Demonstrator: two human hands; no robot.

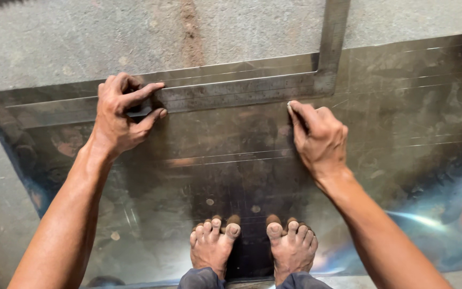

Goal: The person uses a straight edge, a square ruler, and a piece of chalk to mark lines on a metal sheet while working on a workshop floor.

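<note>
A large shiny metal sheet (391,176) lies flat on a concrete floor. A steel L-shaped square (252,91) rests on it, its long arm running left to right and its short arm going up at the right. My left hand (121,115) presses down on the long arm near its left part, fingers bent over the edge. My right hand (316,136) sits just below the ruler's lower edge, fingers pinched together with the tip touching the sheet at the ruler; whether a thin scriber is in it I cannot tell. Faint scratched lines cross the sheet.
My two bare feet (252,246) stand on the sheet's near part, toes pointing away. Rough grey concrete floor (135,32) surrounds the sheet at the top and left. The sheet's left edge (6,150) slants down toward me.
</note>
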